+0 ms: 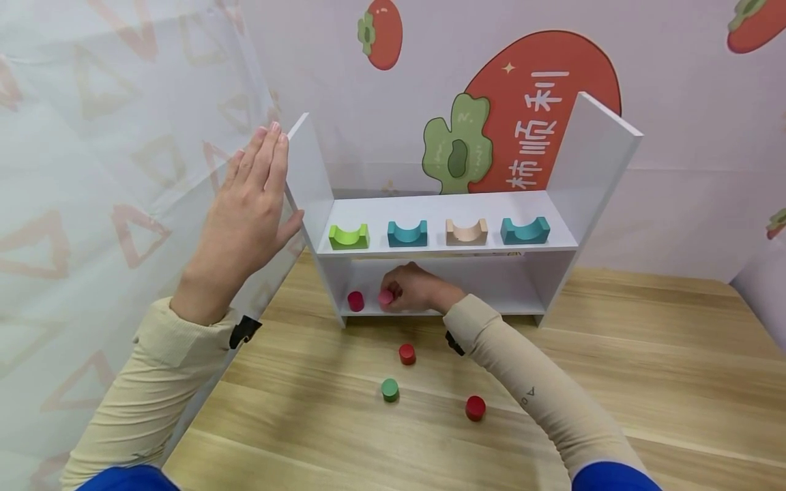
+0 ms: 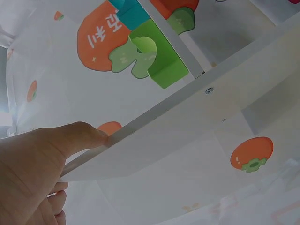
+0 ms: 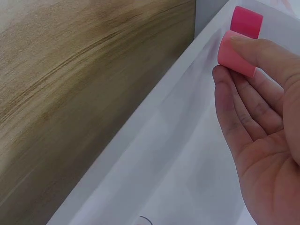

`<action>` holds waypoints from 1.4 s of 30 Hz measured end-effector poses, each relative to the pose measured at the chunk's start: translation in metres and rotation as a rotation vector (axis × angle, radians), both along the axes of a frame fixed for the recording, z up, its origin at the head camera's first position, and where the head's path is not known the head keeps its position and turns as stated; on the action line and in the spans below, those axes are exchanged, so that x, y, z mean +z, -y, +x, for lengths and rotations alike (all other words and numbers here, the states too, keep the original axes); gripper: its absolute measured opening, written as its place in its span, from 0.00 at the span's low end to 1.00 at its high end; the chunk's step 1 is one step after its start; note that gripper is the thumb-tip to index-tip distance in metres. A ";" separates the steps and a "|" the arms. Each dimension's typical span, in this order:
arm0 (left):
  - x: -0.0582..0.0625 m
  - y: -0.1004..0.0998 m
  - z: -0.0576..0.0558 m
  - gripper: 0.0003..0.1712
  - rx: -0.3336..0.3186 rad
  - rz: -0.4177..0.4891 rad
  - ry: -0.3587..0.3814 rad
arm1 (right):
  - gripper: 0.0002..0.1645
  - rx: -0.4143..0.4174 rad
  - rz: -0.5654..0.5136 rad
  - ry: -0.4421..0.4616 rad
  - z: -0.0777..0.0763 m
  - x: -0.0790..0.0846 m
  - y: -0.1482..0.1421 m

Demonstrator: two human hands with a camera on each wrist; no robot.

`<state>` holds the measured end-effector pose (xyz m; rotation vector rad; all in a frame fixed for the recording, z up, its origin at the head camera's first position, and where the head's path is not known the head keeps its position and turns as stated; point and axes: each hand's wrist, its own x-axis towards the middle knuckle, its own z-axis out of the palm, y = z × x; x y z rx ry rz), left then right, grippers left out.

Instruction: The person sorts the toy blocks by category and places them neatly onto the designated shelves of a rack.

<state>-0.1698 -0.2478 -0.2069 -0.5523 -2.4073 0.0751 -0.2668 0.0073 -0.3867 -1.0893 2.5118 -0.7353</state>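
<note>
Between thumb and fingers, my right hand [image 1: 413,286] pinches a light pink cylindrical block [image 3: 233,52] at the front of the lower level of a white shelf [image 1: 381,249]. Close beside that block, a darker pink cylinder [image 3: 247,21] stands on the same level, nearer the left panel. My left hand [image 1: 248,198] is against the shelf's left side panel [image 2: 154,136]. Its fingers point up, straight and side by side in the head view; the thumb touches the panel's front edge in the left wrist view.
Along the upper level stand a lime-green [image 1: 348,238], a teal [image 1: 407,234], a beige [image 1: 466,233] and another teal arch block [image 1: 525,231]. On the wooden table [image 1: 663,382] lie two red cylinders [image 1: 407,354] and a green cylinder [image 1: 389,390]. A patterned sheet covers the wall behind.
</note>
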 end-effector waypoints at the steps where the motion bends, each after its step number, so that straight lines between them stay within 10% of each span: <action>1: 0.000 0.000 0.000 0.59 0.000 -0.001 -0.001 | 0.08 0.000 0.002 -0.003 0.000 -0.001 0.000; 27: -0.002 0.000 -0.002 0.58 -0.019 -0.012 -0.021 | 0.20 -0.025 0.034 -0.019 0.006 0.010 -0.018; 42: -0.001 -0.001 -0.002 0.58 -0.009 -0.009 -0.013 | 0.21 0.134 0.116 -0.123 0.046 0.027 -0.084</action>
